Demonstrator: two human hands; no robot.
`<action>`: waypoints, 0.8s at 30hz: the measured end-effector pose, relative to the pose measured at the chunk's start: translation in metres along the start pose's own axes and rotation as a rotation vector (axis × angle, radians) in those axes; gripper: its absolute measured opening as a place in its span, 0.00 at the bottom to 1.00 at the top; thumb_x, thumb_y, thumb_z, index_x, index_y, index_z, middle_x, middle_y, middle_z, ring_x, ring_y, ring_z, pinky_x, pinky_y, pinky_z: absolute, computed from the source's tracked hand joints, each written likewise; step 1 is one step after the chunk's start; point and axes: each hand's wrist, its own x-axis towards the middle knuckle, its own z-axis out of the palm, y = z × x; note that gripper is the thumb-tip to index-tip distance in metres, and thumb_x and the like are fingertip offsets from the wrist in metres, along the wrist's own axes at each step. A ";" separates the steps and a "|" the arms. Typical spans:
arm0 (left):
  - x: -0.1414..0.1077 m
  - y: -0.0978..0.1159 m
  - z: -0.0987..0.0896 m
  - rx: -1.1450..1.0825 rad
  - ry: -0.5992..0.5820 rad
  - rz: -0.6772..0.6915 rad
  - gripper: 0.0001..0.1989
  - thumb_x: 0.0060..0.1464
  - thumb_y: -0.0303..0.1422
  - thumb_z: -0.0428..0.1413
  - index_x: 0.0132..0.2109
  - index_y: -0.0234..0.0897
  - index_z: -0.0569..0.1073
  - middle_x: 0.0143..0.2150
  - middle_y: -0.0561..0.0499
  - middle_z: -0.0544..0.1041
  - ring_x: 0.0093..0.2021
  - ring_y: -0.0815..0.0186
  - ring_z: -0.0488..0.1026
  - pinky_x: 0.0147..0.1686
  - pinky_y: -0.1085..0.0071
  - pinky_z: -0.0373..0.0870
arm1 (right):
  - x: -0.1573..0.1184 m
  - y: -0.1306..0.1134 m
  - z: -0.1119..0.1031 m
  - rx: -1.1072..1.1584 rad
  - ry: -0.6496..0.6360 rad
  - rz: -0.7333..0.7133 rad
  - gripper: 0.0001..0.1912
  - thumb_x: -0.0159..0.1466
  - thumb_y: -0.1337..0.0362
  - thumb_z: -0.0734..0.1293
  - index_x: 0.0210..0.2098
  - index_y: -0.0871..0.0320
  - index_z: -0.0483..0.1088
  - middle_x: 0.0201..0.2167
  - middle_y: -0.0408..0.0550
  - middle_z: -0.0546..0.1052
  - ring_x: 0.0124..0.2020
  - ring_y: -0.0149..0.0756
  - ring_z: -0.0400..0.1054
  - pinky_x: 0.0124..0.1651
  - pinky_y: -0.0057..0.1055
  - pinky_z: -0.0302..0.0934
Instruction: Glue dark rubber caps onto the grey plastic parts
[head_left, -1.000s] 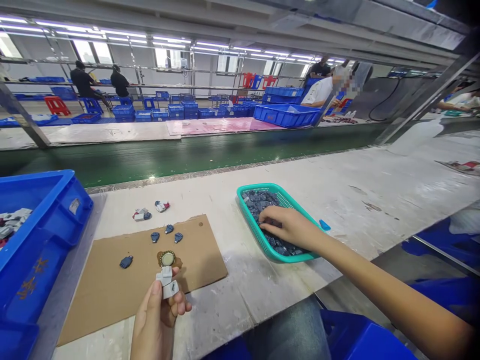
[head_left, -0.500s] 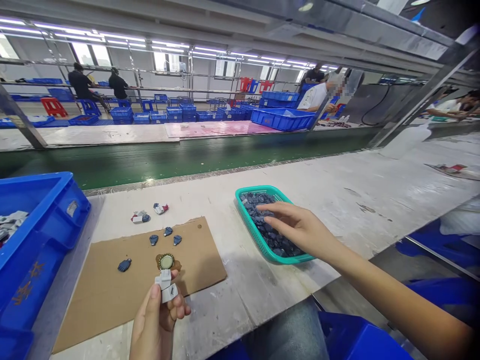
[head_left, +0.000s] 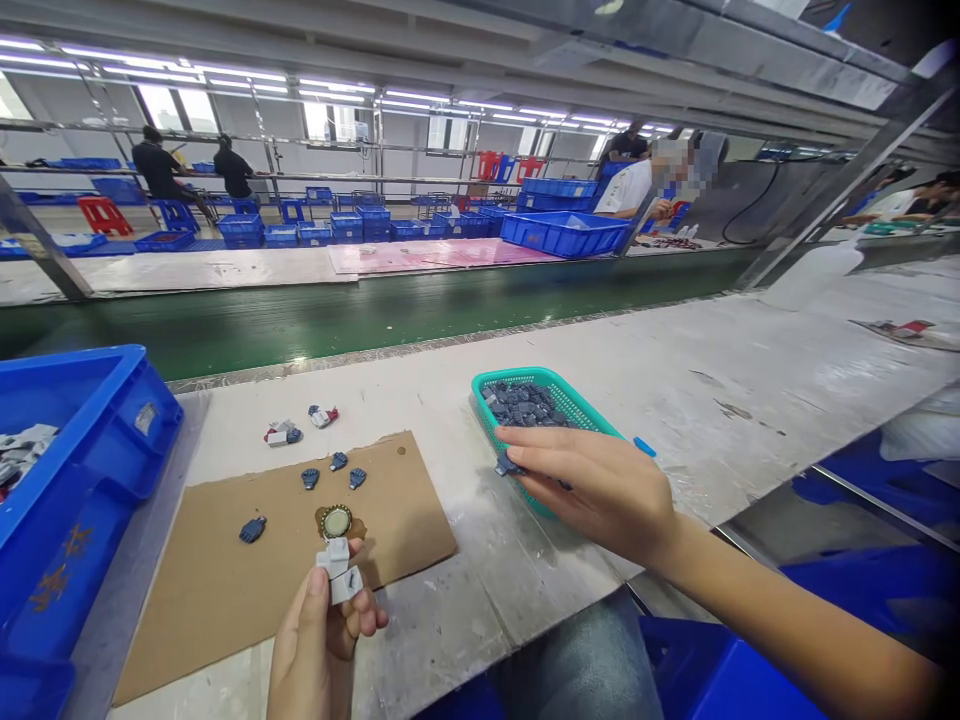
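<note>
Four blue pieces (head_left: 253, 529) on cardboard (head_left: 195, 600); left hand (head_left: 315, 635) pinches two grey blocks (head_left: 346, 586); right hand (head_left: 604, 485), previously spread, now pinches one blue piece (head_left: 505, 465).

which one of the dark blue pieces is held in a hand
The dark blue piece at the fingertips of the right hand, near the green basket; the four loose pieces on the cardboard and the dark heap in the basket are not held.

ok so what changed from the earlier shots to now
The right hand has lifted from the pile in the green basket, leftward and closer in, now pinching a dark blue piece over its left side. Unchanged: the left hand holding the light gray blocky piece; the four ridged dark pieces and the bottle cap on the cardboard.
</note>
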 end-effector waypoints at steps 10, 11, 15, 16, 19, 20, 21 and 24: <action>0.000 -0.001 -0.003 0.015 0.022 -0.024 0.20 0.42 0.44 0.59 0.39 0.33 0.74 0.18 0.55 0.66 0.19 0.73 0.62 0.23 0.76 0.68 | 0.018 -0.030 -0.004 0.420 -0.002 0.297 0.16 0.57 0.75 0.63 0.43 0.52 0.67 0.29 0.44 0.73 0.28 0.30 0.67 0.29 0.27 0.65; 0.000 -0.001 -0.002 0.014 0.026 -0.018 0.20 0.42 0.44 0.59 0.39 0.33 0.74 0.18 0.55 0.66 0.19 0.73 0.62 0.23 0.76 0.68 | 0.020 -0.033 -0.005 0.447 -0.013 0.319 0.17 0.57 0.75 0.62 0.43 0.52 0.67 0.28 0.43 0.72 0.27 0.30 0.66 0.28 0.27 0.64; -0.001 -0.001 0.000 -0.004 0.037 0.000 0.19 0.43 0.43 0.59 0.40 0.34 0.74 0.18 0.55 0.65 0.18 0.74 0.62 0.21 0.75 0.68 | 0.024 -0.039 -0.010 0.541 -0.025 0.389 0.19 0.56 0.75 0.62 0.44 0.51 0.67 0.25 0.42 0.69 0.24 0.29 0.63 0.27 0.27 0.63; 0.000 -0.001 0.000 -0.007 0.033 0.003 0.19 0.43 0.43 0.59 0.40 0.33 0.74 0.18 0.55 0.65 0.17 0.74 0.62 0.21 0.75 0.68 | 0.024 -0.040 -0.011 0.565 -0.025 0.413 0.19 0.56 0.75 0.62 0.44 0.52 0.68 0.25 0.42 0.69 0.25 0.29 0.63 0.27 0.27 0.63; 0.000 -0.001 0.000 -0.007 0.012 0.006 0.19 0.43 0.43 0.59 0.39 0.32 0.74 0.18 0.55 0.65 0.17 0.73 0.62 0.21 0.75 0.68 | 0.024 -0.041 -0.011 0.627 -0.022 0.482 0.16 0.56 0.75 0.63 0.43 0.54 0.68 0.28 0.44 0.69 0.27 0.29 0.64 0.25 0.25 0.63; 0.000 -0.001 0.000 -0.004 0.010 0.004 0.19 0.43 0.43 0.59 0.38 0.33 0.74 0.18 0.56 0.65 0.17 0.73 0.62 0.21 0.75 0.68 | 0.023 -0.041 -0.010 0.634 -0.025 0.488 0.15 0.56 0.74 0.63 0.42 0.54 0.68 0.29 0.44 0.70 0.28 0.30 0.64 0.26 0.25 0.63; 0.000 -0.001 -0.001 0.000 0.011 0.002 0.19 0.43 0.44 0.59 0.39 0.33 0.74 0.18 0.56 0.66 0.17 0.74 0.62 0.21 0.75 0.68 | 0.023 -0.041 -0.010 0.632 -0.030 0.483 0.15 0.57 0.74 0.64 0.42 0.54 0.68 0.30 0.45 0.70 0.28 0.30 0.65 0.26 0.24 0.64; -0.001 -0.001 0.000 0.017 0.030 0.003 0.21 0.42 0.44 0.60 0.39 0.34 0.74 0.17 0.56 0.66 0.18 0.74 0.62 0.22 0.77 0.68 | 0.022 -0.041 -0.006 0.587 -0.041 0.437 0.14 0.57 0.76 0.62 0.41 0.54 0.67 0.32 0.45 0.72 0.30 0.30 0.67 0.27 0.24 0.64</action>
